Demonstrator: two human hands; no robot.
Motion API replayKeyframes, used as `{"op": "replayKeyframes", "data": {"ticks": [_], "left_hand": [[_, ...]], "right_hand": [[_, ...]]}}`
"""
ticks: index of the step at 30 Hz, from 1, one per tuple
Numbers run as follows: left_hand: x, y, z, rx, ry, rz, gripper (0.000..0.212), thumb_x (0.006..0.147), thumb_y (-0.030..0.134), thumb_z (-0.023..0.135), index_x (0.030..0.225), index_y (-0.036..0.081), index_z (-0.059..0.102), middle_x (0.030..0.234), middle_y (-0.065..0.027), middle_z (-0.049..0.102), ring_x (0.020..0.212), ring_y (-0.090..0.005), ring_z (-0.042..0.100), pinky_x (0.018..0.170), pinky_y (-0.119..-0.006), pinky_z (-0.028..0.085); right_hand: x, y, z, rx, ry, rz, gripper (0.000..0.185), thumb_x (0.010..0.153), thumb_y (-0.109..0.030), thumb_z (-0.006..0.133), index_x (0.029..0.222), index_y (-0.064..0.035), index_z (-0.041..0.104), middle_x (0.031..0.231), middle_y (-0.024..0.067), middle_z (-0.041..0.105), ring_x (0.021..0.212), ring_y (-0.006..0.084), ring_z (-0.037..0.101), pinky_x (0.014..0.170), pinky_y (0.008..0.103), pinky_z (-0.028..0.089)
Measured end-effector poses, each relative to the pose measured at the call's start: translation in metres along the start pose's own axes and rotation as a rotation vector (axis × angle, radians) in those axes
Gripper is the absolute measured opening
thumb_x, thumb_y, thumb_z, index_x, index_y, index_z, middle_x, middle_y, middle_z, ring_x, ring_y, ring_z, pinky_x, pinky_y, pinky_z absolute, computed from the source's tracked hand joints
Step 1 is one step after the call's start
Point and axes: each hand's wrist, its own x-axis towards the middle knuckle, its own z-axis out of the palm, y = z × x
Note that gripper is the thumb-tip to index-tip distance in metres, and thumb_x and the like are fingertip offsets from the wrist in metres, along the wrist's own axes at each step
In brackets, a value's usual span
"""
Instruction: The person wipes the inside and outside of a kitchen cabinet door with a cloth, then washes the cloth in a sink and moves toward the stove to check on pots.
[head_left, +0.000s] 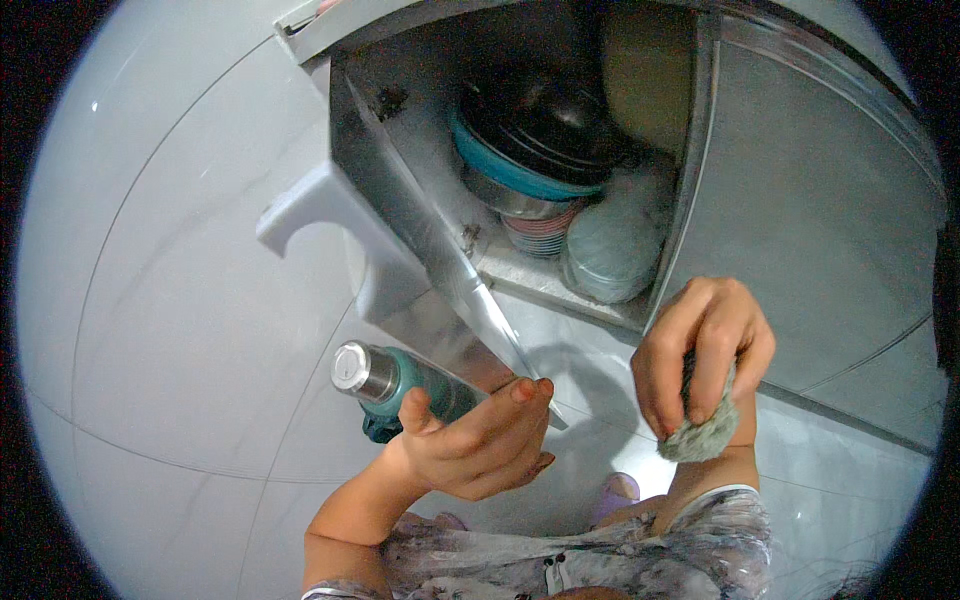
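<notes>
My right hand (705, 352) grips a crumpled grey-green cloth or scouring pad (703, 435), held clear of the cabinet front at the lower right. My left hand (480, 442) is at the end of an opened cabinet door (450, 330), its fingers bent at the lower corner; whether they press on the door is hard to tell. Just left of that hand stands a green flask with a steel cap (364, 371). Behind the door lies the open cabinet, its floor (420, 157) marked with dark dirt spots.
In the cabinet are a black pan or lid (555, 120), a blue basin (502, 169), a metal bowl (510, 201), stacked pink-rimmed bowls (540, 229) and bowls in clear plastic (615, 247). A white plastic stool (315, 202) stands left of the door. A closed grey panel (817, 210) is at right.
</notes>
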Motion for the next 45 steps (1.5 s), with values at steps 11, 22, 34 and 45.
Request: {"op": "replayKeyframes", "data": {"ticks": [11,22,34,45], "left_hand": [[0.017,-0.005,-0.003,-0.049,-0.004,-0.007,0.011,0.071,0.029,0.061,0.076,0.021,0.06,0.102,0.002,0.063,0.112,-0.0246,0.049,0.102,-0.064,0.002],[0.027,-0.005,0.004,-0.023,-0.091,0.02,0.012,0.072,0.025,0.061,0.081,0.019,0.057,0.11,0.0014,0.058,0.115,-0.0229,0.048,0.102,-0.064,0.01],[0.017,-0.013,-0.004,0.08,0.002,0.123,0.007,0.073,0.019,0.058,0.08,0.019,0.057,0.094,0.0059,0.055,0.105,-0.0108,0.049,0.1,-0.057,0.021],[0.038,-0.001,0.005,-0.078,-0.076,0.072,0.011,0.073,0.015,0.053,0.08,0.011,0.061,0.09,-0.0003,0.056,0.107,-0.0122,0.047,0.101,-0.044,0.029]], "right_hand": [[0.03,-0.014,0.005,-0.014,-0.226,0.054,0.019,0.084,-0.006,0.053,0.091,0.0116,0.058,0.093,0.0287,0.054,0.082,0.0383,0.058,0.068,0.0432,0.049],[0.021,-0.008,0.008,-0.087,-0.142,0.029,0.022,0.083,-0.017,0.058,0.087,0.0048,0.061,0.09,0.0215,0.059,0.08,0.0317,0.058,0.068,0.0365,0.048],[-0.036,0.01,-0.022,0.066,0.499,0.526,0.032,0.06,-0.017,0.067,0.081,0.0033,0.055,0.087,0.0227,0.057,0.079,0.0319,0.056,0.067,0.0402,0.046],[-0.245,0.111,0.047,0.039,1.618,0.805,0.024,0.071,-0.007,0.055,0.093,-0.009,0.05,0.083,0.0032,0.052,0.073,0.0128,0.054,0.062,0.0254,0.048]]}}
